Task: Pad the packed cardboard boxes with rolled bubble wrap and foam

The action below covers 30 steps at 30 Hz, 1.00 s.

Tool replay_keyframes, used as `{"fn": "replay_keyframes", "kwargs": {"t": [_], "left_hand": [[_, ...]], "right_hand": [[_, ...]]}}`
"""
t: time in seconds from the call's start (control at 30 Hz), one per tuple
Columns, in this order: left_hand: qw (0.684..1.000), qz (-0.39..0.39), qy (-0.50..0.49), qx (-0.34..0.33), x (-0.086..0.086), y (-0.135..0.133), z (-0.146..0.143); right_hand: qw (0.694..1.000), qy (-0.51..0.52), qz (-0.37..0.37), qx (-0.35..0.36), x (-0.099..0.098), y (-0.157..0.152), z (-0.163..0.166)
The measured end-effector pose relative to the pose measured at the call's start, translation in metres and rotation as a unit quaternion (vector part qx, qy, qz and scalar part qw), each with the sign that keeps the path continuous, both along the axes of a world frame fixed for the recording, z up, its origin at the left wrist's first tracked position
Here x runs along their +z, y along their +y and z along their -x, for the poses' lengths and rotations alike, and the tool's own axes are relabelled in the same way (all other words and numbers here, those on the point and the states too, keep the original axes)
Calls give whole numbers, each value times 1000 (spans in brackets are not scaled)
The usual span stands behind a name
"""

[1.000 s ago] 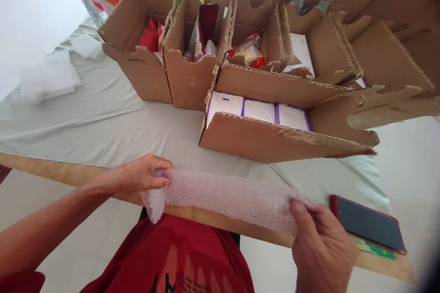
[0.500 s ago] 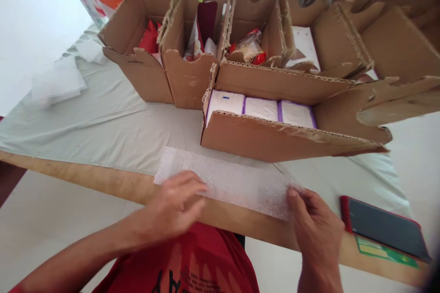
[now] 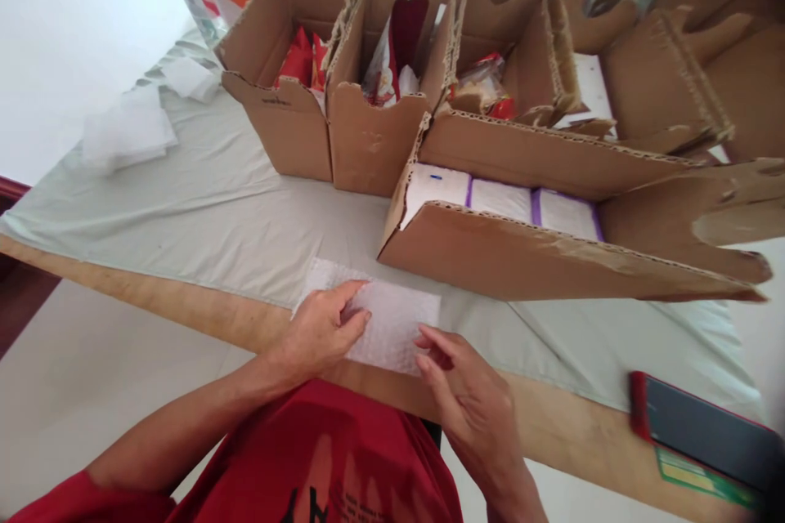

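My left hand lies over the left part of the bubble wrap, thumb and forefinger parted with a gap between them. My right hand is at the other end, fingers half curled and thumb held off the forefinger; I cannot tell whether its fingertips touch the sheet. The bubble wrap lies flat at my edge of the desk, on my side of the long cardboard box, near its left corner and reaching out past it to the left. Its long axis runs left to right, nearly in line with the long box's front wall, the right end slanting a little toward me. It is a whitish, see-through strip with a fine pebbled surface and a faint pink tint, its far edge fairly straight. Inside the long box sit white packs with purple borders. On my side of its right end is a phone in a red case, a green card poking out beneath. Behind the long box stand open cardboard bins, and well off to its left lie thin white sheets.
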State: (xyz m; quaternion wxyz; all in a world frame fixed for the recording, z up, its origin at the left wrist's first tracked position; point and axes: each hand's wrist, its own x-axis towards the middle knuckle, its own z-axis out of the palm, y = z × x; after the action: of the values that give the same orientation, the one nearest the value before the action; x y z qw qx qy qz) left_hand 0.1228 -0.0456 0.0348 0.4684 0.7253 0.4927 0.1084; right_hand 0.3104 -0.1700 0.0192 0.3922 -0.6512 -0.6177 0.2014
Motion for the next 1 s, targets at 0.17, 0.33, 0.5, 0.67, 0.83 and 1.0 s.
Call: {"fn": "replay_keyframes", "kwargs": {"t": [0.17, 0.33, 0.5, 0.67, 0.83, 1.0], "left_hand": [[968, -120, 204, -80, -8, 13, 2], [925, -357, 120, -58, -20, -4, 10], [860, -447, 68, -238, -43, -25, 7], [856, -402, 147, -288, -63, -21, 7], [860, -393, 153, -286, -62, -20, 9], [868, -383, 142, -282, -60, -22, 9]], "right_hand": [[991, -130, 5, 19, -28, 14, 8], [986, -166, 13, -7, -34, 17, 15], [991, -100, 79, -28, -33, 19, 11], [957, 154, 240, -48, -22, 37, -7], [900, 310, 298, -77, -11, 41, -19], [956, 105, 212, -173, -6, 12, -29]]}}
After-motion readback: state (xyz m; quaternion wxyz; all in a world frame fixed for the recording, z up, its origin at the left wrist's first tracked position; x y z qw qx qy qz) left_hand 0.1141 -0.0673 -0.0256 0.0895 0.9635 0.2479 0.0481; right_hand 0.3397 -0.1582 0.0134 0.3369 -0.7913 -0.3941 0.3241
